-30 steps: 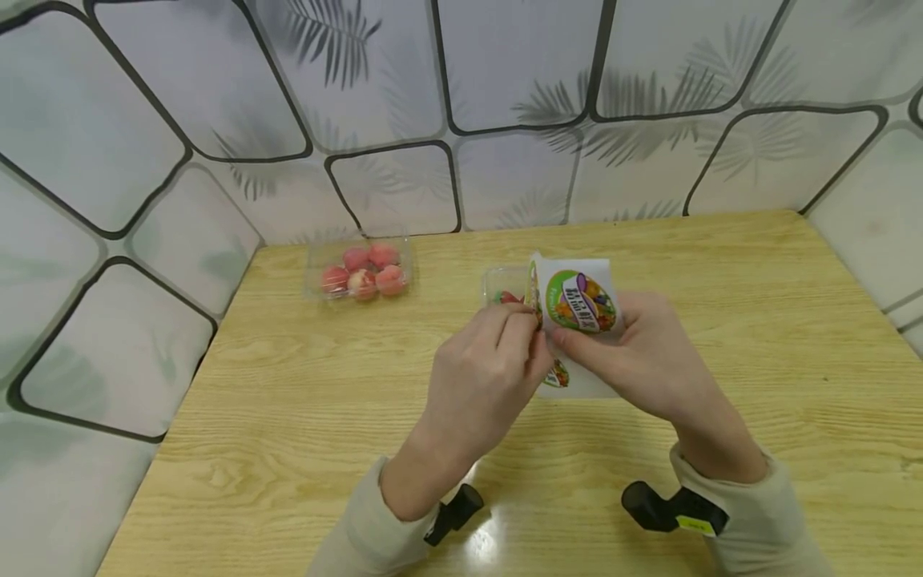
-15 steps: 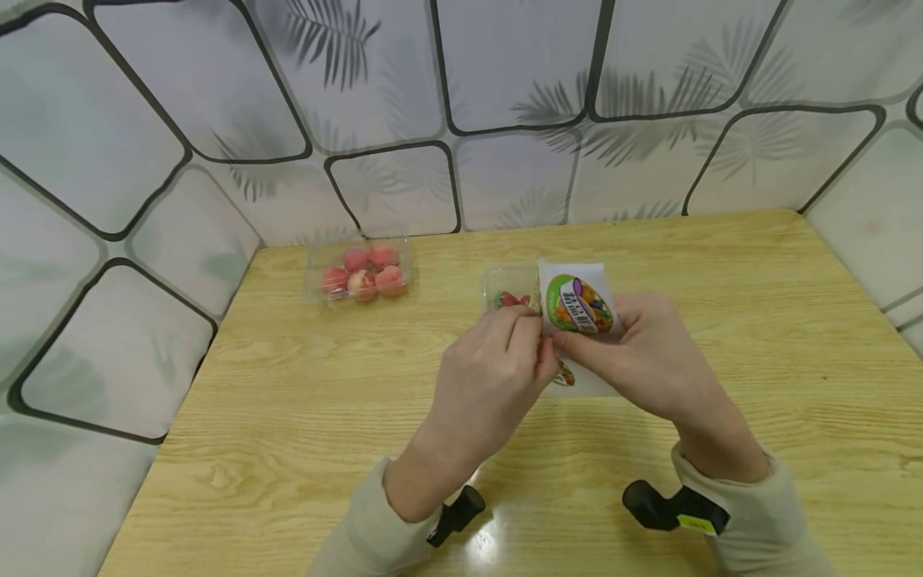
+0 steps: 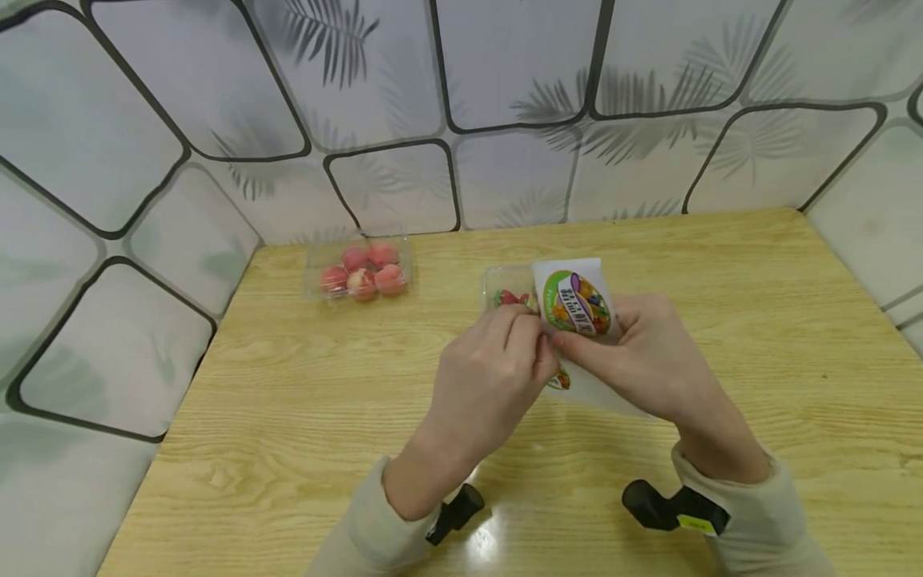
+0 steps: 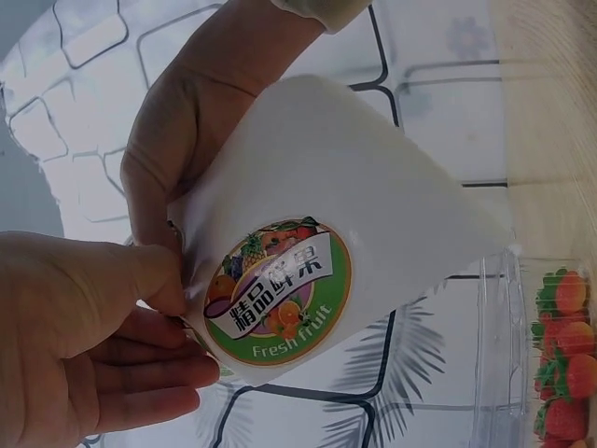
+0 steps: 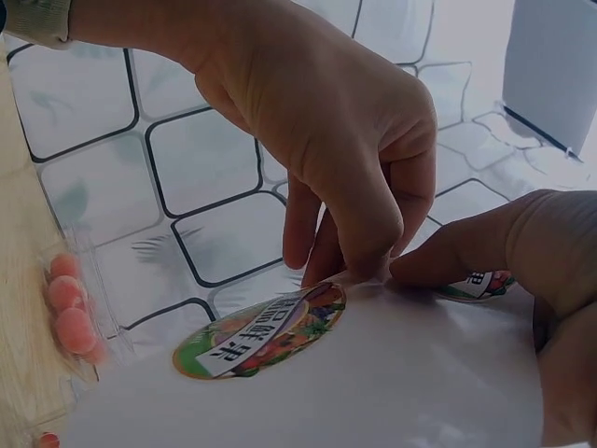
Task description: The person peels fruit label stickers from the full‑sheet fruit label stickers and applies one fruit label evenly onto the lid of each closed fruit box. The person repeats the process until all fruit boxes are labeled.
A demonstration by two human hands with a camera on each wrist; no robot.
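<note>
A white sheet of oval fruit stickers (image 4: 373, 177), folded over at the top, is held up between both hands. My left hand (image 3: 490, 365) pinches the sheet near a sticker's edge between thumb and fingers. Gripping the same sheet beside it, my right hand (image 3: 652, 361) has its thumb on the front. One green-edged sticker (image 4: 280, 291) reads "Fresh fruit"; in the left wrist view it lies on the white paper. Whether any sticker edge is lifted is hidden by the fingertips. Behind the hands sits a clear plastic box of strawberries (image 3: 509, 298), partly covered.
A clear plastic box of peaches (image 3: 363, 274) stands at the table's back left. The wooden table (image 3: 288, 401) meets a patterned wall covering (image 3: 519, 176) at its back edge. Black wrist cameras (image 3: 457, 513) are strapped to both cuffs.
The folded part of the sheet has turned flatter toward the view and tipped slightly left. Its lower part has swung down and to the right. Both hands keep hold with little movement.
</note>
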